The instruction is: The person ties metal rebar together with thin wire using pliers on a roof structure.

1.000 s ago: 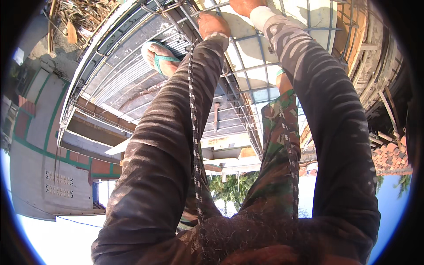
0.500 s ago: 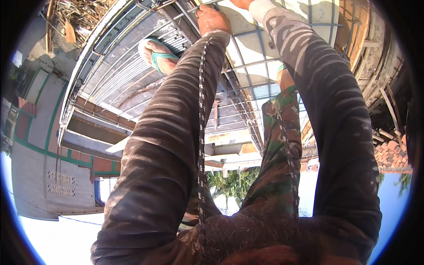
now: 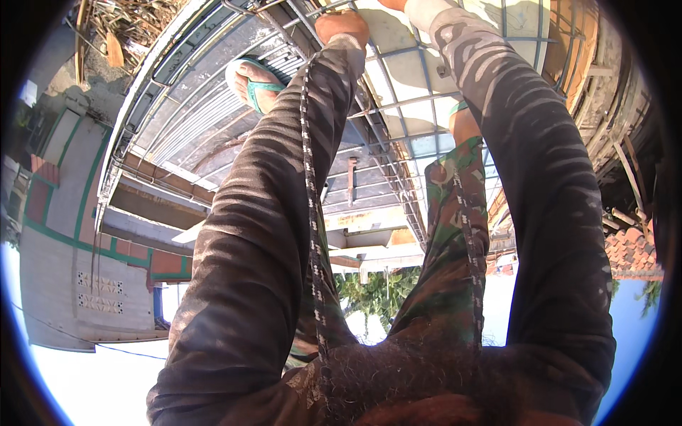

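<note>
My left hand (image 3: 342, 27) is closed at the top edge, its back toward me, beside a long reinforcing-bar cage. A thin steel bar passes just beyond its knuckles; what the curled fingers grip is hidden. Only a sliver of my right hand (image 3: 393, 3) shows at the upper edge, its fingers out of frame. Beneath it spreads a grid of steel reinforcing bars (image 3: 419, 99) over pale panels (image 3: 387, 74). Both forearms are in dark striped sleeves (image 3: 263, 206). My sandalled foot (image 3: 257, 85) stands on grey sheeting left of the left forearm.
Parallel thin rods (image 3: 192, 113) lie on the sheeting. A rusty T-shaped piece (image 3: 352, 181) rests between my legs. Weathered timber (image 3: 604, 106) lines the right side, with roof tiles (image 3: 632, 252) below. Scrap wood (image 3: 135, 32) is heaped at upper left; a walled building (image 3: 85, 241) stands left.
My left hand has shifted slightly, with its wrist tipped so less of the fingers shows. The dangling drawstring by the left forearm has swung left. My right hand has moved slightly right.
</note>
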The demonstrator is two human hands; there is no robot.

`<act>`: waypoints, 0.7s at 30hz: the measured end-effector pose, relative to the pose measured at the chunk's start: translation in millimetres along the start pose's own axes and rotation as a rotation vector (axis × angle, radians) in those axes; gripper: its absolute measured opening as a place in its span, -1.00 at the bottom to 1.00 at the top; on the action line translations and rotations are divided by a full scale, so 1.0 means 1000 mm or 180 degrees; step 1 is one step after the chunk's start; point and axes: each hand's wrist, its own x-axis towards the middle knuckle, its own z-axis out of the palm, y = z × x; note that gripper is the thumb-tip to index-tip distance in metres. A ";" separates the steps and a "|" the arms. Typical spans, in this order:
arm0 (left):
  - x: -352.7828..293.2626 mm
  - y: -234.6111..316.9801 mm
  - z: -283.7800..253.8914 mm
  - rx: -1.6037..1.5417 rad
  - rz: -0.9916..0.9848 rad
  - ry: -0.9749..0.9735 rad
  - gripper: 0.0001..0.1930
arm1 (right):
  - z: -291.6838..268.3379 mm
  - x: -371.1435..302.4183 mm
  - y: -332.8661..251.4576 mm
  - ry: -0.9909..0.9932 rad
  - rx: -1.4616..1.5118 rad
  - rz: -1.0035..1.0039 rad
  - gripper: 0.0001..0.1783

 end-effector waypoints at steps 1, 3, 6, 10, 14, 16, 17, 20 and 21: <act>-0.007 0.004 -0.014 0.0257 0.0352 -0.0126 -0.45 | 0.004 -0.002 0.009 0.0125 -0.0030 -0.0003 -0.76; -0.029 0.008 -0.049 0.0802 0.1156 -0.0210 -0.50 | 0.010 -0.006 0.024 0.0451 0.0321 -0.0285 -0.77; -0.015 0.006 -0.034 0.0651 0.1369 0.0180 -0.74 | 0.025 -0.010 0.016 0.0929 0.0653 -0.0643 -0.77; 0.012 -0.015 0.000 0.0375 0.1902 0.0690 -0.78 | 0.036 -0.006 -0.001 0.1117 0.1054 -0.0687 -0.79; 0.011 -0.019 0.001 -0.0721 0.1898 0.0920 -0.79 | 0.035 -0.019 -0.018 0.0108 0.0254 0.0456 -0.79; 0.003 -0.025 -0.006 -0.0971 0.1865 0.0825 -0.80 | 0.042 -0.038 -0.015 0.0457 0.0664 0.0515 -0.76; 0.000 -0.028 -0.010 -0.1061 0.1854 0.0773 -0.81 | 0.049 -0.047 -0.008 0.0581 0.0908 0.0524 -0.75; -0.009 -0.032 -0.031 -0.1233 0.1939 0.0623 -0.82 | 0.093 -0.061 0.037 0.0504 0.0543 -0.0629 -0.75; -0.010 -0.035 -0.038 -0.1285 0.1974 0.0532 -0.83 | 0.102 -0.066 0.038 0.0610 0.0812 -0.0252 -0.71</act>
